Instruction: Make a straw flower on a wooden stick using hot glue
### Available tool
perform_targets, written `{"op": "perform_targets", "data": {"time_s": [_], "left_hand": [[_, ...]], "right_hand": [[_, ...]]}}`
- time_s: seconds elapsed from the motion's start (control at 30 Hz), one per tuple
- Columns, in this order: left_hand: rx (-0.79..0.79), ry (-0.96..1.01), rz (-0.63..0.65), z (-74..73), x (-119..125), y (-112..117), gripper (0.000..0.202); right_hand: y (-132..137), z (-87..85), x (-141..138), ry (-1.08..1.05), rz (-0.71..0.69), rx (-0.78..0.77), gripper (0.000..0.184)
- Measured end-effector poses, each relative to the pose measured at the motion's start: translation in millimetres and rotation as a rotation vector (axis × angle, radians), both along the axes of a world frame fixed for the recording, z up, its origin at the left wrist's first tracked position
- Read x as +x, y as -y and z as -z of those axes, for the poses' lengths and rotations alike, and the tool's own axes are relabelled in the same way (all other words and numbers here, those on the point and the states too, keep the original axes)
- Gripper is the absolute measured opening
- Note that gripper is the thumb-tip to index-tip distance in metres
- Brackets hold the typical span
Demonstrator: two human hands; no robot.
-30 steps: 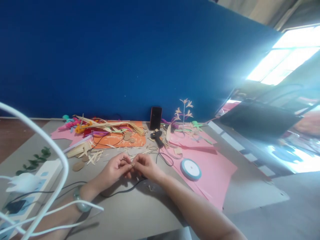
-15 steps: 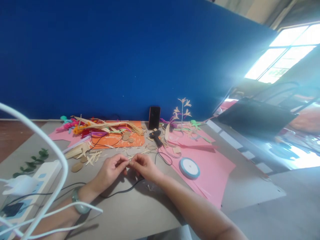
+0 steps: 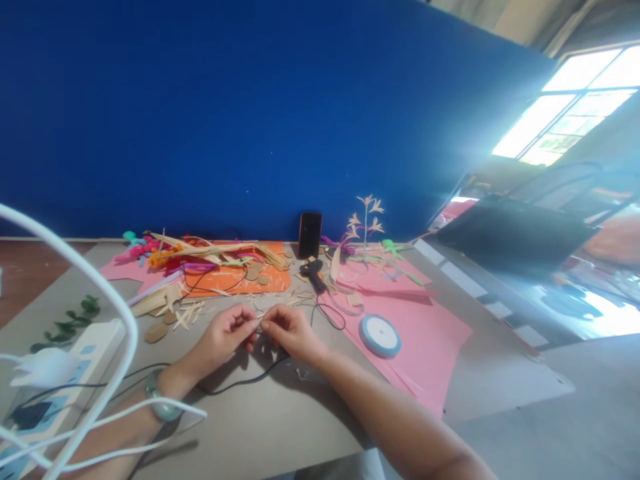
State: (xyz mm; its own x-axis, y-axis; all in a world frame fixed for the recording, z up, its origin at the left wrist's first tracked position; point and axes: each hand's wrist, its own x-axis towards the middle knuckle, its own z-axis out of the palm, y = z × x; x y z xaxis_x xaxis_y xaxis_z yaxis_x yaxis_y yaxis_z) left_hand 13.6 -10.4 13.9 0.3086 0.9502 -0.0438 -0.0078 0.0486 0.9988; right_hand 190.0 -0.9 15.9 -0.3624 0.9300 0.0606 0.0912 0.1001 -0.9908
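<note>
My left hand (image 3: 231, 333) and my right hand (image 3: 290, 332) meet over the middle of the table, thumbs and forefingers pinched close together. Something thin and pale seems to lie between the fingertips, too small to make out. A green bangle (image 3: 161, 397) circles my left wrist. Just left of my left hand lie pale cut strips (image 3: 189, 313) and a round brown disc (image 3: 156, 333). Beyond my right hand rests a black glue gun (image 3: 314, 275), its cord looping toward me. A blue-rimmed ribbon spool (image 3: 380, 335) lies to the right on pink sheets (image 3: 425, 353).
A phone (image 3: 310, 235) leans on the blue panel (image 3: 250, 120). Beside it stands a stem with pale flowers (image 3: 367, 217). Colourful pipe cleaners and husks (image 3: 165, 253) cover an orange sheet (image 3: 240, 285). A power strip (image 3: 95, 353) and white cables (image 3: 120, 320) crowd the left front.
Both hands stay pinched together at nearly the same spot, with only slight finger movement. The whole view has shifted a little.
</note>
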Motion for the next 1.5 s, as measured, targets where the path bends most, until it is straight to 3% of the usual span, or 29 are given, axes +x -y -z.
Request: {"op": "perform_targets", "data": {"time_s": [0.3, 0.57, 0.9, 1.2, 1.33, 1.5], "left_hand": [[-0.124, 0.093, 0.118, -3.3, -2, 2, 0.027], [-0.132, 0.148, 0.095, 4.7, -2, -2, 0.026], [-0.093, 0.116, 0.073, 4.7, -5, -4, 0.024], [0.072, -0.081, -0.013, 6.3, -7, -4, 0.025], [0.023, -0.057, -0.015, 9.8, -9, -7, 0.028], [-0.072, 0.038, 0.004, 12.0, -9, -10, 0.03]], "right_hand": [[8, 0.2, -3, 0.239, 0.099, 0.317, 0.007], [12, 2.4, 1, 0.312, 0.152, 0.654, 0.011], [10, 4.6, 3, 0.41, 0.116, 0.808, 0.01], [15, -0.5, 2, 0.689, 0.175, 0.894, 0.018], [18, -2.1, 1, 0.713, 0.121, 0.962, 0.017], [17, -9.6, 4, 0.68, 0.065, 0.942, 0.011]]}}
